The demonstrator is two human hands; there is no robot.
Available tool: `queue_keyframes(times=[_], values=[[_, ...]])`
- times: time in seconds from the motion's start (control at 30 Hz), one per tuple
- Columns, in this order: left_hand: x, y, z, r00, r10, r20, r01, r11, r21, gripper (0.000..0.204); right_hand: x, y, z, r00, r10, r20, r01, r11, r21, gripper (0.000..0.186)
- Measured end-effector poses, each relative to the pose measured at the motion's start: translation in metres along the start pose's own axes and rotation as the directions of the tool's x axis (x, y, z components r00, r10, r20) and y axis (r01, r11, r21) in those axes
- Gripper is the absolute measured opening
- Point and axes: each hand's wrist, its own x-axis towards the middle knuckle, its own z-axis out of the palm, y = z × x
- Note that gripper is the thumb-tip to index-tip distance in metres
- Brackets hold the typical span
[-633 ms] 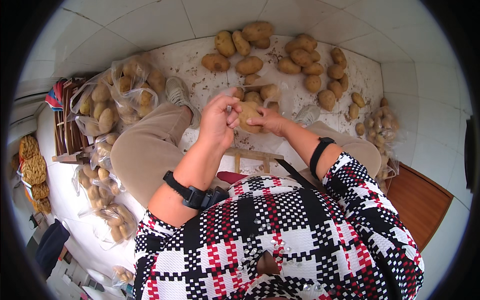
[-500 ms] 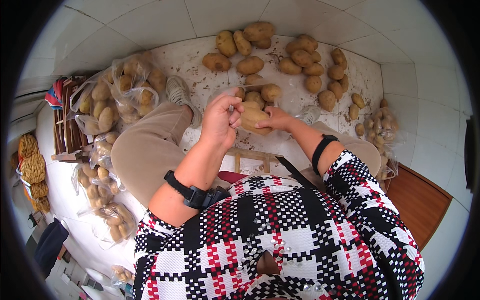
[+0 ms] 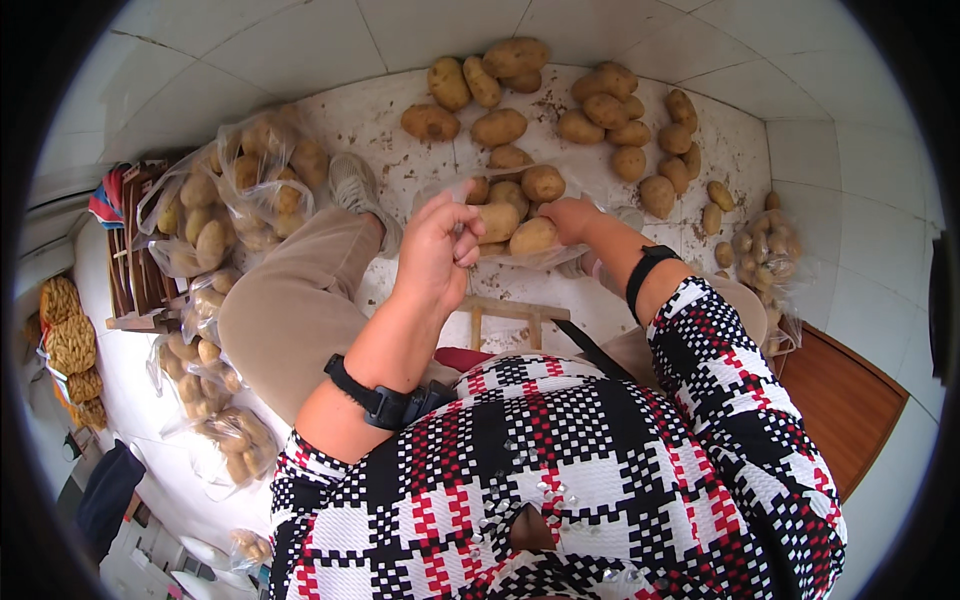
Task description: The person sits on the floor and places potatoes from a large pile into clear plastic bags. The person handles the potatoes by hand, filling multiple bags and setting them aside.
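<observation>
Head view, looking straight down: the left hand (image 3: 438, 250) is raised, fingers curled and pinched on the near edge of a clear plastic bag (image 3: 520, 225), holding its mouth up. Just across from it the right hand (image 3: 572, 218) is closed on the bag's far edge, knuckles up; whether it also grips a potato I cannot tell. Between the two hands sag the bagged potatoes (image 3: 515, 215), several heavy tubers in thin film.

That thin film is the worry. With so much weight hung from two pinches, the plastic could stretch or tear, or one edge could slip free and the potatoes tumble onto the person's shoe (image 3: 352, 185) below the left hand. A sideways tilt would roll the load out of the open mouth.

Beyond both hands, loose potatoes (image 3: 560, 100) lie scattered over the dusty floor (image 3: 380, 120); a dropped one would vanish among them. Out past the left hand, filled bags (image 3: 235, 195) crowd together, little room to set this one down.
</observation>
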Motion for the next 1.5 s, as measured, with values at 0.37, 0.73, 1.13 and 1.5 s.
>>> queue_keyframes(times=[0.37, 0.73, 1.13, 1.5], values=[[-0.018, 0.001, 0.001, 0.994, -0.109, -0.017, 0.11, 0.989, 0.102, 0.051, -0.01, 0.03, -0.045, 0.973, -0.021, -0.23, 0.138, 0.852, 0.506, 0.032], [-0.014, 0.009, 0.006, 0.982, -0.187, 0.003, 0.184, 0.97, 0.161, 0.059, 0.124, 0.051, -0.074, 0.942, 0.188, -0.277, -0.117, 0.96, 0.254, 0.035], [-0.007, 0.015, 0.015, 0.976, -0.216, 0.023, 0.207, 0.959, 0.192, 0.068, 0.184, 0.045, -0.021, 0.97, 0.227, 0.088, -0.243, 0.918, 0.314, 0.075], [-0.008, 0.015, 0.013, 0.98, -0.196, 0.026, 0.186, 0.958, 0.217, 0.067, 0.164, 0.043, -0.036, 0.978, 0.206, -0.032, -0.186, 0.932, 0.309, 0.068]])
